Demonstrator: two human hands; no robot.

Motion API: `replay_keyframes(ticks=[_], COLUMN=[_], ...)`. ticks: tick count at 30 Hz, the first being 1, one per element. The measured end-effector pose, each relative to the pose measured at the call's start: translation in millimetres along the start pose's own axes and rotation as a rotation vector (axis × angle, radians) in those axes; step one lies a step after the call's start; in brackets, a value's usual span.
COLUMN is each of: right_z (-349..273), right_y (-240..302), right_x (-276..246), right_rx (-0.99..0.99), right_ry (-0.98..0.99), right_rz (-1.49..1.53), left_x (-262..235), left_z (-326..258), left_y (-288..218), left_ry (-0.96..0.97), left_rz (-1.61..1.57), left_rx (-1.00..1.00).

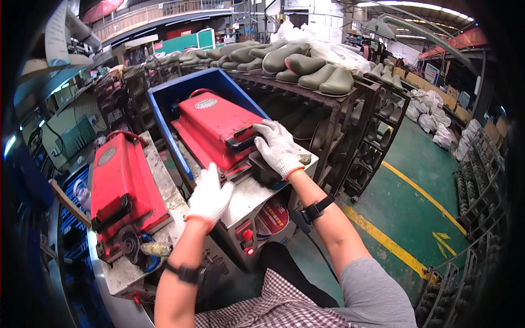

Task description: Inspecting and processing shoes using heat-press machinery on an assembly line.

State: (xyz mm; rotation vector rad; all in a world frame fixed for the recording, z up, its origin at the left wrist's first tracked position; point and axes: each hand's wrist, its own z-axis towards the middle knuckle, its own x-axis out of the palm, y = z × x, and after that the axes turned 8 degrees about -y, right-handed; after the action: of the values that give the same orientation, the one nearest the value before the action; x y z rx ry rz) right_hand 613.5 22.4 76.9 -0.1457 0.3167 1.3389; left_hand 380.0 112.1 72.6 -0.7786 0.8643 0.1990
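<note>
A red metal machine cover (210,117) with a black handle (240,143) sits in front of me, partly inside a blue frame (164,123). My right hand (275,146), in a white glove, has its fingers closed over the right end of that handle. My left hand (210,195), also gloved, is open, fingers forward and thumb apart, by the cover's near left corner. It holds nothing visible. To the left stands a second red cover (123,180) with its own black handle (112,213). A dark round knob (130,243) sits at its front.
Olive-green boots or shoe forms (314,74) lie on a dark metal rack (328,117) behind the machine. A red button (248,235) is on the machine's front panel. Shelves of shoes (377,136) stand to the right, beside a green floor with yellow lines (388,240). White sacks (432,117) lie farther off.
</note>
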Motion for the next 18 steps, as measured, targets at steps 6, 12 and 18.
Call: replay_keyframes(ticks=[6,12,18], right_z=[-8.5,-0.7,2.6], right_y=[-7.6,-3.3,1.0], right_x=[0.0,2.8,15.2], right_rx=[0.128,0.140,0.126], right_ry=[0.151,0.236,0.179], right_rz=[0.173,0.113,0.141], left_x=[-149.0,-204.5,-208.6], left_z=[-82.2,-80.8,-52.0], left_y=[62.8,131.3,157.4], left_ry=[-0.384,-0.402,-0.080], left_rz=[-0.038,0.420,0.495], left_rx=[0.115,0.151,-0.037])
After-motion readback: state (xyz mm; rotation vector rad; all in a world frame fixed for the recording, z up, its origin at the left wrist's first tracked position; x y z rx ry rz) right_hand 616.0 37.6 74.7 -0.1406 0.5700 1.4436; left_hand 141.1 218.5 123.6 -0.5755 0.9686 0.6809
